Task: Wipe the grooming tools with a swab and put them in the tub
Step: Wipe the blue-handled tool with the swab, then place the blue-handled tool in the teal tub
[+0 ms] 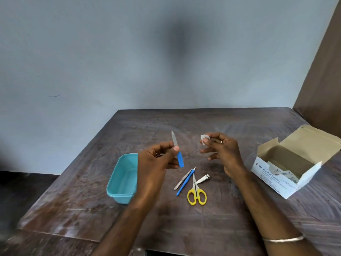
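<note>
My left hand pinches a nail file with a blue handle near its middle, metal tip pointing up, above the table. My right hand pinches a small white swab between thumb and fingertips, a short way right of the file and apart from it. A teal plastic tub sits on the table, partly hidden behind my left wrist. Below my hands lie metal tweezers, a blue-handled tool, yellow-handled scissors and a metal nail clipper, close together.
An open cardboard box of alcohol swabs stands at the right on the dark wooden table. A grey wall rises behind the table's far edge, and a brown panel stands at the far right.
</note>
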`<action>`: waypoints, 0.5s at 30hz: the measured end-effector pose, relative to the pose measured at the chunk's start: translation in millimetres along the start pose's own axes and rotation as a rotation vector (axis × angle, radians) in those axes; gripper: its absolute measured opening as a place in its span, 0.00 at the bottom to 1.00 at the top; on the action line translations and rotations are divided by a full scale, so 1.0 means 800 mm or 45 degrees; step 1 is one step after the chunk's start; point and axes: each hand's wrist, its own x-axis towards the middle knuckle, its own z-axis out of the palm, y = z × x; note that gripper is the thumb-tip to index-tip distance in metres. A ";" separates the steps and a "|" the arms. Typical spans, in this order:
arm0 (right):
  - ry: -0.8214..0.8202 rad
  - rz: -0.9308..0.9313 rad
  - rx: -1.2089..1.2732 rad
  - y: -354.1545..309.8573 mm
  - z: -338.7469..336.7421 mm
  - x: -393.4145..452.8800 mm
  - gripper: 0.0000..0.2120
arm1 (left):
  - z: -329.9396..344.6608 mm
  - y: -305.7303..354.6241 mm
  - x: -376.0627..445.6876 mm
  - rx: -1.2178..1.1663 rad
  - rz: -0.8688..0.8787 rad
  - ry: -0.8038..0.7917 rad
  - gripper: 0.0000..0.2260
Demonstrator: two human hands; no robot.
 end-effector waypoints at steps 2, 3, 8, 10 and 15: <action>0.037 -0.096 -0.178 0.001 0.000 -0.001 0.07 | -0.019 0.009 -0.002 0.069 0.028 0.016 0.03; 0.057 -0.139 -0.258 0.002 -0.001 -0.003 0.06 | -0.028 0.014 -0.003 0.107 0.041 0.032 0.03; 0.097 -0.282 -0.455 0.003 0.002 -0.006 0.04 | -0.072 0.026 -0.001 0.441 0.103 0.122 0.04; 0.088 -0.315 -0.500 0.004 0.001 -0.006 0.02 | -0.088 0.025 0.004 0.647 0.095 0.154 0.03; 0.098 -0.349 -0.520 0.011 -0.007 -0.003 0.02 | -0.112 0.017 0.026 1.047 -0.058 0.100 0.05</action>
